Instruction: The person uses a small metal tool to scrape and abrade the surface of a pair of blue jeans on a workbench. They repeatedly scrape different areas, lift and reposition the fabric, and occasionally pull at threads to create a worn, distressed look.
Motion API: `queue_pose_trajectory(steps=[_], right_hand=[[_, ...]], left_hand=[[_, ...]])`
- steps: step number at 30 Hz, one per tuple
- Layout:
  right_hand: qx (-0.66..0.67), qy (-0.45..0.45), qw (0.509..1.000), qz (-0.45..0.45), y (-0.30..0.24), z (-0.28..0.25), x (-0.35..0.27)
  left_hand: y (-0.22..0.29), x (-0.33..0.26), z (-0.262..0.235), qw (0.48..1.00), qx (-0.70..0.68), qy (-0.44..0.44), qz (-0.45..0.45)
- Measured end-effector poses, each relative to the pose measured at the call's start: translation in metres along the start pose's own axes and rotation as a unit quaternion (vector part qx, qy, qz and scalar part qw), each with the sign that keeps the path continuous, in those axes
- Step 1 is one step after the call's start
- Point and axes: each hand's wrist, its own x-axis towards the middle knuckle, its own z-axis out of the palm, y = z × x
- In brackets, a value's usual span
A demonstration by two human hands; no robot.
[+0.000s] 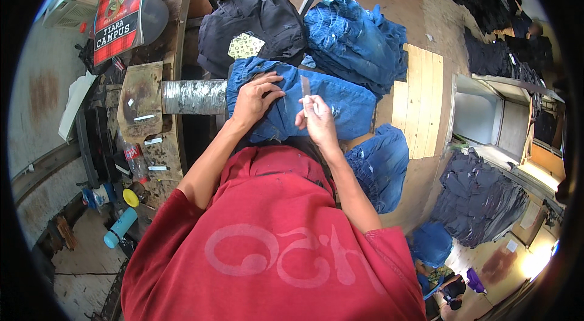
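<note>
A pair of blue jeans is pulled over a horizontal cylinder wrapped in silvery material, lying across in front of me. On the waist end of the denim rests my left hand, its fingers slightly bent and apart, pressing on the cloth. My right hand pinches a thin, flat, brownish-grey strip between thumb and fingers, pointing away from me over the jeans. Pale worn marks show on the denim beside this hand. The strip's exact kind is unclear.
Beyond the cylinder lie a dark garment pile and a blue denim pile. More denim sits at my right. A wooden bench on the left holds a plastic bottle. Black garments are heaped farther right.
</note>
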Motion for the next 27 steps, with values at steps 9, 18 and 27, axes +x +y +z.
queue_pose_trajectory(steps=[9,18,27], right_hand=[[-0.372,0.046,0.921,-0.106,-0.009,0.041,0.005],[-0.438,0.015,0.893,-0.102,-0.005,0.029,-0.031],[-0.359,-0.054,0.887,-0.286,-0.065,0.126,0.002]], left_hand=[[0.021,-0.008,-0.023,0.989,0.087,0.037,0.110],[0.018,-0.014,-0.064,0.976,0.085,0.195,0.056],[-0.016,-0.144,-0.120,0.896,0.070,0.409,-0.156]])
